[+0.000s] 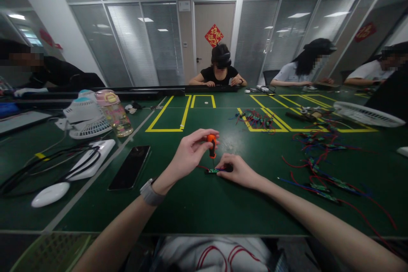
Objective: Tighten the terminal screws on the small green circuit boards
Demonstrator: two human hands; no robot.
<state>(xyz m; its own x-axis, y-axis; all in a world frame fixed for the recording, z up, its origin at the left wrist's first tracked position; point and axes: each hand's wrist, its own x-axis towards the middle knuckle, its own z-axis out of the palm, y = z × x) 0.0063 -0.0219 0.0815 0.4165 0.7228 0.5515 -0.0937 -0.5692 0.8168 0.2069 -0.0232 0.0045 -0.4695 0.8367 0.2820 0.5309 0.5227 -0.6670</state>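
Observation:
An orange and black screwdriver (212,146) stands nearly upright in my left hand (191,151), its handle between thumb and fingers. Its thin shaft points down at a small green circuit board (212,171) lying on the green table. With fingers pinched together, my right hand (237,171) holds the board's right end, where dark and blue wires show. A red wire leaves the board on the left. Whether the screwdriver tip touches the board is too small to tell.
Wired boards lie in a pile (258,120) and along the right (321,189). On the left are a phone (130,167), a white mouse (50,194), cables, a bottle (114,114) and a small fan (86,117). Several people sit around the table (178,216).

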